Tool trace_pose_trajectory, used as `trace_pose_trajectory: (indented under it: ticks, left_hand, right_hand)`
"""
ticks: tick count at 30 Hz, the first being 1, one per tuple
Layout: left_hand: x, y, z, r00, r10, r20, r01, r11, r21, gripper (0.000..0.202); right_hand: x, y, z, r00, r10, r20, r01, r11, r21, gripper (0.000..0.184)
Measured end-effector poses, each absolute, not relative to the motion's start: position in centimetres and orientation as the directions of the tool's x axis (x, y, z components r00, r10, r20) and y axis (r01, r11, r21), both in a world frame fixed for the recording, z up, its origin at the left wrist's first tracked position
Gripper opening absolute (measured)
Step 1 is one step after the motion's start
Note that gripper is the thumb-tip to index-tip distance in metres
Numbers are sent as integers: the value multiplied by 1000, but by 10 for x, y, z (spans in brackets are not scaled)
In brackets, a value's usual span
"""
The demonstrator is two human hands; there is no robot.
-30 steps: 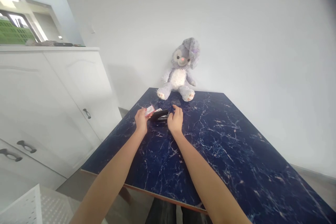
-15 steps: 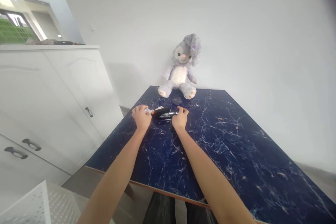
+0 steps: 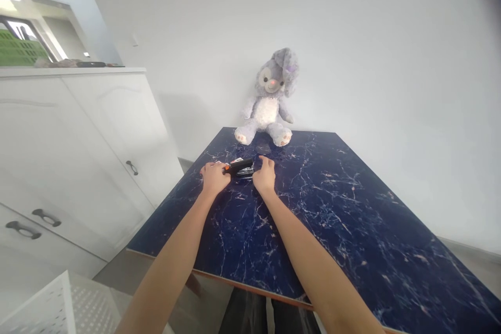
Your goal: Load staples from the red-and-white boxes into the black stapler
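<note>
Left hand: your left hand [image 3: 215,177], back turned up, has its fingers closed around the left end of the black object [image 3: 241,165].
Right hand: your right hand [image 3: 264,176] is half curled at the right end of that object, index finger reaching to the far side; you cannot tell from here whether it grips or only touches.
Black object: a dark bar lying between your two hands, over the far half of the worktop [image 3: 324,219], left of its middle, with an orange spot [image 3: 226,167] beside your left fingers.
Shiny part: silvery and dark, this piece [image 3: 245,171] shows along the bar's near side; whether they are joined is too small to tell.
Printed piece: a small white and red printed piece [image 3: 237,160] peeks out just beyond the bar.
Plush toy: the grey plush toy [image 3: 266,110] sits at the far edge, leaning by the wall, its feet towards you.
Left side: a white cabinet [image 3: 97,151] stands left of your worktop, and a white perforated basket [image 3: 67,297] is near left.
</note>
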State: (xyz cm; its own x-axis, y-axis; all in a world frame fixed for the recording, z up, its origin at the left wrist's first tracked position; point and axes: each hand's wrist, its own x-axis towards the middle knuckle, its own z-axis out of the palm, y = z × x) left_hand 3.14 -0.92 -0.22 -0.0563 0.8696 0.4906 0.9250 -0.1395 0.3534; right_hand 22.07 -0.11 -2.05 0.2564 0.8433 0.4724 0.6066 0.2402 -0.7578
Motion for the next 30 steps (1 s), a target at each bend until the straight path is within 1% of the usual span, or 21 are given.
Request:
trace_pose_trajectory:
  ticks: [2,4,6,8,10,11,14,16,19,23,30]
  left_hand:
    - [32,-11,0,-32,876,480,933,-146,329,25]
    - [33,-12,2,-14,882,471,941,-147,304,25]
    - [34,-14,3,-7,883,470,945,-148,292,26]
    - [35,-15,3,-3,882,470,944,-153,293,29]
    - [36,-15,4,6,885,466,942,-161,295,31]
    - [36,-15,4,8,886,463,941,-163,297,31]
    - [36,-14,4,2,890,457,939,-159,306,31]
    - [36,-14,4,-9,890,456,940,-148,306,29]
    - [35,-15,6,-20,897,442,947,-125,297,27]
    - [34,-18,9,-34,910,413,939,-112,324,23]
    - [30,-21,13,-43,926,375,935,-95,343,22]
  right_hand:
    - [216,-5,-18,135,831,540,627,350,-695,61]
    - [214,-8,-15,81,815,573,635,401,-660,60]
    - [215,-8,-13,147,829,540,639,337,-692,60]
    - [218,-6,-13,237,867,438,629,206,-749,60]
    - [222,-3,-14,244,903,354,626,132,-769,60]
    - [223,-2,-14,212,914,345,633,140,-761,61]
    - [224,2,-18,102,907,409,646,252,-721,64]
    - [224,4,-19,67,901,428,646,288,-707,68]
    - [224,5,-19,23,920,391,655,282,-701,75]
    - [228,4,-16,-66,944,324,680,280,-678,83]
    - [228,-2,-11,-189,935,301,706,342,-620,88]
